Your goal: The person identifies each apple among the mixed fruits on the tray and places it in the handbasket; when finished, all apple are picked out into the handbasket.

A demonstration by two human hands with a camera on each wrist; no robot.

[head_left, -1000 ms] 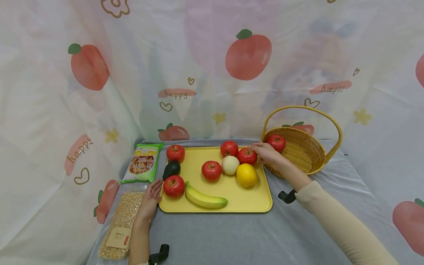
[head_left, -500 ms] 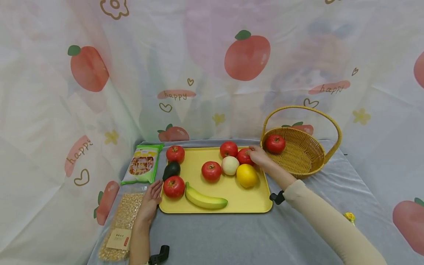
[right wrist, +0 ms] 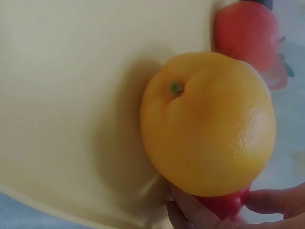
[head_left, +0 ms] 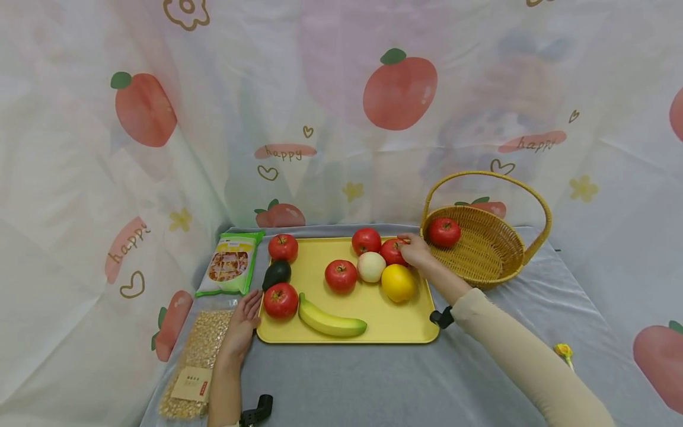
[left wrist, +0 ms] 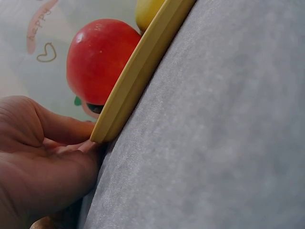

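Apple (head_left: 391,252) in our grip: our right hand (head_left: 417,252) pinches it between thumb and fingers, right by the far right corner of the yellow tray (head_left: 395,326)! Just in front sits a yellow fruit (head_left: 397,283), with a pale round fruit (head_left: 370,267) beside it. Across at the left edge, towards the front corner, our left hand (head_left: 242,320) has fingers straight and close together, thumb touching the rim near a corner apple (head_left: 280,300). We see a banana (head_left: 331,320) near the front edge and, by the right edge, a wicker basket (head_left: 491,237) holding another apple (head_left: 444,232).
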